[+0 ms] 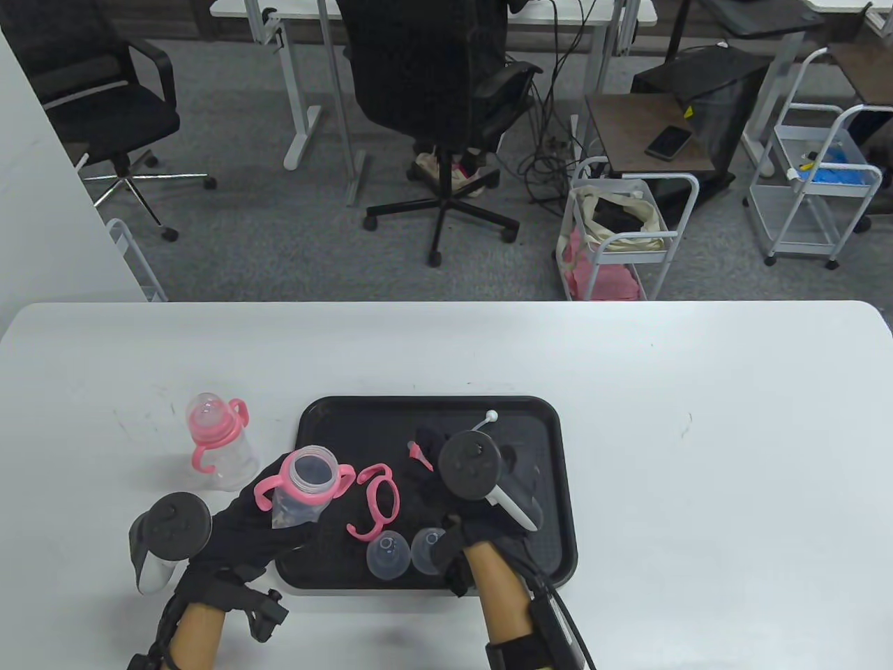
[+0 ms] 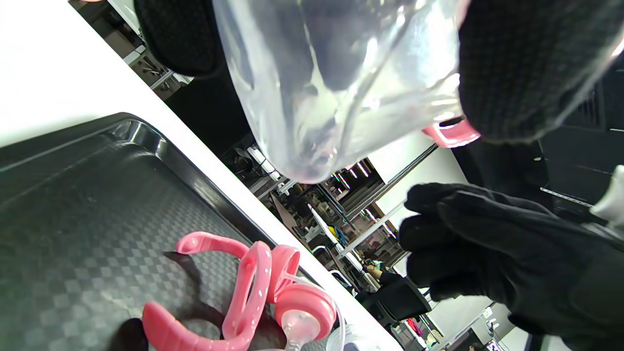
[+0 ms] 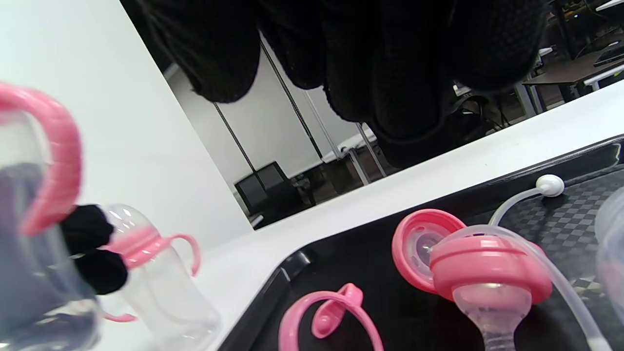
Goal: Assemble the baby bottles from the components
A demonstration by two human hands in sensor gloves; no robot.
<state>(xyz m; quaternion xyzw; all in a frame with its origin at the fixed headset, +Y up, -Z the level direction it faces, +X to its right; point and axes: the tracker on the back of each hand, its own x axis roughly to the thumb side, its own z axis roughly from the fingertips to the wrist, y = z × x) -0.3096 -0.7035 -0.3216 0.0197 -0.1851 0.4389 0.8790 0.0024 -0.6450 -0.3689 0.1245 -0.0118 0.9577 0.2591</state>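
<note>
My left hand (image 1: 268,520) grips a clear bottle body (image 1: 307,481) with a pink handle ring on its neck, mouth up, above the left edge of the black tray (image 1: 558,488). The left wrist view shows the bottle's base (image 2: 331,87) between my fingers (image 2: 526,68). My right hand (image 1: 429,453) hovers over the tray's middle with its fingers (image 3: 390,73) hanging down and holding nothing. Below them lie a pink collar with nipple (image 3: 487,273), a pink ring (image 3: 421,248) and a straw with a white ball (image 3: 550,185). A loose pink handle ring (image 1: 380,499) lies between my hands.
An assembled bottle with pink handles (image 1: 216,440) stands on the white table left of the tray. Two clear caps (image 1: 387,555) (image 1: 427,548) sit at the tray's near edge. Behind the table are office chairs and carts.
</note>
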